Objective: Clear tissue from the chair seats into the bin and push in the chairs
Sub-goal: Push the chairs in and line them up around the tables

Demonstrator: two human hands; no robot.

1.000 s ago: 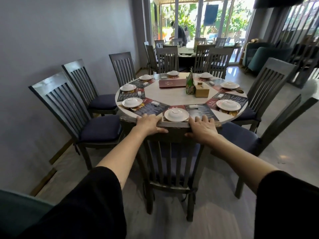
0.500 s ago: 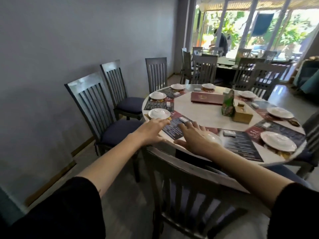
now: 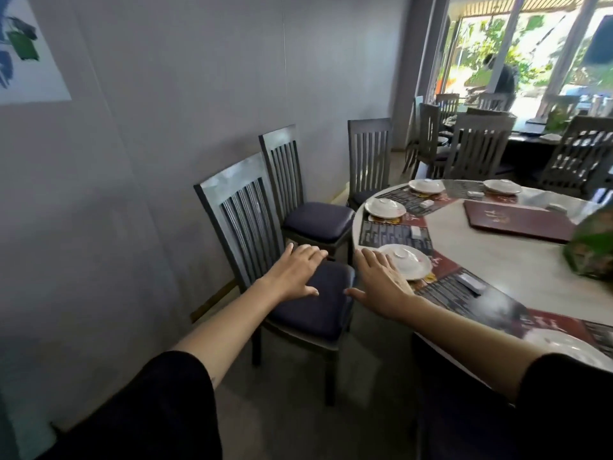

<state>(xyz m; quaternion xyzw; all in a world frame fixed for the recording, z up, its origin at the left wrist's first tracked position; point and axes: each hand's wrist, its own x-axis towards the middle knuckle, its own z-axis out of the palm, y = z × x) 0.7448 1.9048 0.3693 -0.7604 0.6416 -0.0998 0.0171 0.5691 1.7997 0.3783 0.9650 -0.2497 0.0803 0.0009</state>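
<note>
A grey slatted chair (image 3: 242,207) with a dark blue seat cushion (image 3: 315,303) stands pulled out from the round table (image 3: 517,260), near the wall. My left hand (image 3: 295,273) hovers over the cushion with fingers straight and spread, holding nothing. My right hand (image 3: 378,283) is stretched out beside it, fingers straight, in front of the table's edge and a white plate (image 3: 411,260). A second chair (image 3: 292,180) stands behind the first, its blue seat bare. A third chair (image 3: 370,157) sits tucked at the table. No tissue or bin shows.
The grey wall (image 3: 149,161) runs close along the left of the chairs. On the table lie place mats, several white plates, a red menu folder (image 3: 517,220) and a green packet (image 3: 593,250). Further tables and chairs (image 3: 481,147) fill the back right, with a person by the windows.
My view has swung left from the chair I was pushing. Both hands left that chair's back and now reach out over the pulled-out chair by the wall.
</note>
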